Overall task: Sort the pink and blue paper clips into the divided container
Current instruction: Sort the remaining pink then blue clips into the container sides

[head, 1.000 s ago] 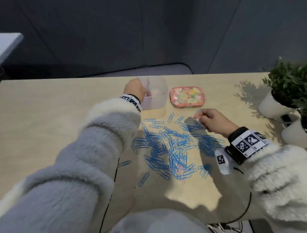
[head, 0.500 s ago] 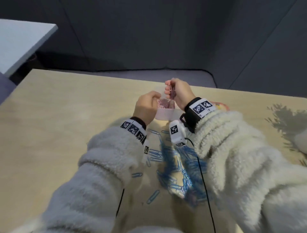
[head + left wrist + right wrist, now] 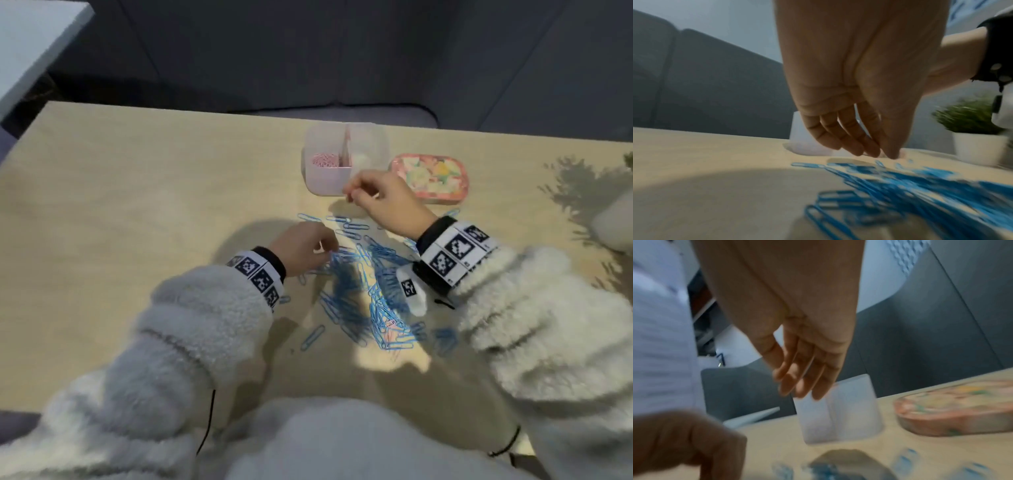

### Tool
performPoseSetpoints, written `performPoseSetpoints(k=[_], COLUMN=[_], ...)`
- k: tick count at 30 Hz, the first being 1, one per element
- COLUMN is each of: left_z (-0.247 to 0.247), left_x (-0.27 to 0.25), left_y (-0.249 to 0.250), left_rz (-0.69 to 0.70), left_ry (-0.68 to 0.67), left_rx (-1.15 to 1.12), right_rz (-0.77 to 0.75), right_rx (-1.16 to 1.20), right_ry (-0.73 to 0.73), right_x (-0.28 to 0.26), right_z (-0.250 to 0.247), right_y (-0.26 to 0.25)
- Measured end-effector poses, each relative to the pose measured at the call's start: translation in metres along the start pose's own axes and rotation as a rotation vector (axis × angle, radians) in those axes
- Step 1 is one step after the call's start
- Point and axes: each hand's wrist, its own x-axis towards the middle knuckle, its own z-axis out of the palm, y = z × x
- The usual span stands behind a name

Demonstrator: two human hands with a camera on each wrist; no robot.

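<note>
Your left hand (image 3: 301,245) hangs over the near-left edge of the blue clips (image 3: 363,291), fingers loosely curled, tips together; can't tell if it holds one. Right hand (image 3: 383,202) is just in front of the container (image 3: 310,150), fingers relaxed, nothing visibly held. Pink clips (image 3: 325,160) fill the left compartment; the right looks empty. Blue pile still on the table (image 3: 137,205), tangled, a few pink underneath. Roughly halfway, I'd say.
</note>
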Motion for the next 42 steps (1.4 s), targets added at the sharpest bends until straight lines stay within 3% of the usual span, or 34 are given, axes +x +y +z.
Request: performPoseSetpoints(k=[3, 6, 11, 15, 19, 24, 29, 35, 39, 42], left_z=[0.027, 0.051, 0.065, 0.062, 0.08, 0.09, 0.076, 0.073, 0.073, 0.073], left_x=[-0.015, -0.029, -0.039, -0.035, -0.035, -0.029, -0.026, -0.02, -0.019, -0.018], left_y=[0.012, 0.018, 0.016, 0.028, 0.055, 0.049, 0.031, 0.027, 0.044, 0.041], left_rz=[0.066, 0.105, 0.118, 0.093, 0.15, 0.011, -0.012, 0.215, 0.223, 0.185], left_ry=[-0.125, -0.163, -0.125, -0.055, -0.112, -0.024, 0.061, 0.169, -0.047, -0.07], left_rx=[0.076, 0.139, 0.17, 0.25, 0.32, 0.244, 0.004, 0.265, 0.396, 0.474], right_rz=[0.042, 0.144, 0.187, 0.236, 0.248, 0.201, 0.31, 0.443, 0.528, 0.532], right_rx=[-0.271, -0.367, -0.352, -0.378, -0.379, -0.412, -0.057, 0.19, 0.354, 0.328], right_ry=[-0.285, -0.341, -0.315, -0.188, -0.128, -0.078, 0.136, 0.138, 0.133, 0.124], right_x=[-0.07, -0.124, -0.164, -0.17, -0.176, -0.183, -0.18, -0.183, -0.184, -0.184], right_z=[0.005, 0.012, 0.025, 0.025, 0.016, 0.013, 0.004, -0.007, -0.007, -0.01], right_y=[0.029, 0.044, 0.058, 0.073, 0.081, 0.087, 0.092, 0.105, 0.108, 0.107])
